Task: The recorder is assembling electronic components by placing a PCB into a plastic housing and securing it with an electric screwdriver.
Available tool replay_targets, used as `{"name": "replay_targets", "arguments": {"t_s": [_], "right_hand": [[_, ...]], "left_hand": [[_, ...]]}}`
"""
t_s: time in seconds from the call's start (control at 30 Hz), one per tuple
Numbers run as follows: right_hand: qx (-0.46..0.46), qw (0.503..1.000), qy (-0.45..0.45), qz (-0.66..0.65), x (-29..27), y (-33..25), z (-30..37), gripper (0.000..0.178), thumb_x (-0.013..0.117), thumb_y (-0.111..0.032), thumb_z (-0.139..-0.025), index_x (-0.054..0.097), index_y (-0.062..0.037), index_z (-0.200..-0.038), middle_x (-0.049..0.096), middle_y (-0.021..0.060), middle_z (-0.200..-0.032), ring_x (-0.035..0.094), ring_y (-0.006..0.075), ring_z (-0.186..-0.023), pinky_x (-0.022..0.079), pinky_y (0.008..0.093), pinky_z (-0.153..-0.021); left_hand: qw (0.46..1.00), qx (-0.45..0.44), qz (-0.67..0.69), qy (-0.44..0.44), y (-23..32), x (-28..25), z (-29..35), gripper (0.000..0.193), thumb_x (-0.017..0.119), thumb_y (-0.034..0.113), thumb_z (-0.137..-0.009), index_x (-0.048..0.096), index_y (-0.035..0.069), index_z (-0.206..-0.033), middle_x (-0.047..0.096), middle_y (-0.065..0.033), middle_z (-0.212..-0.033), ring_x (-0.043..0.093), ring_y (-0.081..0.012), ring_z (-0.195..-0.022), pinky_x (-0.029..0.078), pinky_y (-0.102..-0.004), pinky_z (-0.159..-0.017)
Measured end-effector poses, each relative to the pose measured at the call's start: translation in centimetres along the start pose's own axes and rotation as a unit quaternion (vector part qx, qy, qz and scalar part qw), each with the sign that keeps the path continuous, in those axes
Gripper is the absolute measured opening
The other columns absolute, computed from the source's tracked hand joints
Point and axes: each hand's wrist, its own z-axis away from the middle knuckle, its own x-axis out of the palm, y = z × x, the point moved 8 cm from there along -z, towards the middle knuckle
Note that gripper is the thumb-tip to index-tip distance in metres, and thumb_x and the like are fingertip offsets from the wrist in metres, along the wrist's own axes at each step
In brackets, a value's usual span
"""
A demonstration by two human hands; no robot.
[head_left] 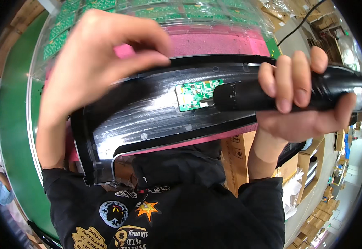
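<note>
A long curved black plastic housing (147, 99) lies across the pink foam in front of me, its hollow inside facing up. Set inside it is a small green circuit board (190, 93). My right hand (297, 91) wraps round a thick black electric screwdriver (243, 96), held nearly level and pointing left. Its metal tip is over the board's lower right part; whether it touches cannot be told. Above the housing's left half is my left hand (102, 58), slightly blurred, with thumb and forefinger drawn together in a pinch. Anything between those fingertips is too small to make out.
Clear plastic trays (156, 14) of green circuit boards stand beyond the pink foam (214, 43). A green surface (15, 103) runs along the left. Cardboard boxes (235, 159) are below right, and a black cable (301, 23) hangs at upper right. Another person (1, 191) is at far left.
</note>
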Motion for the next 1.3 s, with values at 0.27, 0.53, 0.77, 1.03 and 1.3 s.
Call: {"name": "replay_targets", "arguments": {"t_s": [0.27, 0.53, 0.77, 1.03, 1.3], "right_hand": [[-0.063, 0.994, -0.015, -0.083, 3.6, -1.0, 0.0, 0.035, 0.066, -0.036, -0.080, 0.048, -0.0104, -0.095, 0.052, -0.0049, -0.062, 0.051, 0.0077, -0.047, 0.046, 0.0264, -0.057], [-0.123, 0.992, -0.005, 0.030, 4.0, -3.7, 0.9, 0.039, 0.071, -0.036, -0.074, 0.048, -0.0112, -0.094, 0.055, -0.0065, -0.061, 0.053, 0.0061, -0.047, 0.045, 0.0246, -0.057], [-0.132, 0.991, -0.005, 0.031, 4.6, -3.8, 1.0, 0.040, 0.073, -0.035, -0.072, 0.049, -0.0111, -0.093, 0.054, -0.0076, -0.060, 0.051, 0.0056, -0.045, 0.044, 0.0232, -0.056], [-0.128, 0.991, -0.014, 0.034, 4.9, -3.8, 1.0, 0.042, 0.074, -0.036, -0.071, 0.049, -0.0109, -0.094, 0.053, -0.0071, -0.060, 0.050, 0.0059, -0.045, 0.043, 0.0238, -0.058], [-0.107, 0.992, -0.039, 0.061, 5.2, -2.7, 0.9, 0.049, 0.074, -0.042, -0.073, 0.049, -0.0089, -0.099, 0.053, -0.0044, -0.064, 0.051, 0.0083, -0.050, 0.043, 0.0260, -0.058]], "left_hand": [[0.944, -0.112, 0.309, -0.045, 0.6, 4.3, 1.2, 0.011, 0.075, -0.001, -0.081, 0.068, -0.003, -0.089, 0.072, -0.0096, -0.084, 0.071, -0.0159, -0.078, 0.056, -0.0259, -0.069], [0.892, -0.192, 0.404, -0.064, -0.8, 4.9, 1.5, 0.010, 0.075, -0.003, -0.081, 0.069, -0.004, -0.089, 0.071, -0.0108, -0.087, 0.070, -0.0150, -0.081, 0.057, -0.0259, -0.074], [0.892, -0.152, 0.426, -0.028, -0.6, 4.6, 1.6, 0.013, 0.073, -0.009, -0.080, 0.070, -0.004, -0.091, 0.072, -0.0117, -0.088, 0.070, -0.0151, -0.081, 0.056, -0.0256, -0.075], [0.909, -0.111, 0.398, -0.053, 0.2, 4.7, 1.7, 0.019, 0.069, -0.006, -0.083, 0.068, -0.005, -0.102, 0.070, -0.0124, -0.101, 0.069, -0.0188, -0.089, 0.055, -0.0284, -0.080], [0.981, 0.156, 0.109, 0.037, 2.8, 3.6, 1.6, 0.028, 0.081, 0.004, -0.069, 0.068, -0.005, -0.092, 0.069, -0.0151, -0.083, 0.068, -0.0304, -0.077, 0.056, -0.0358, -0.068]]}}
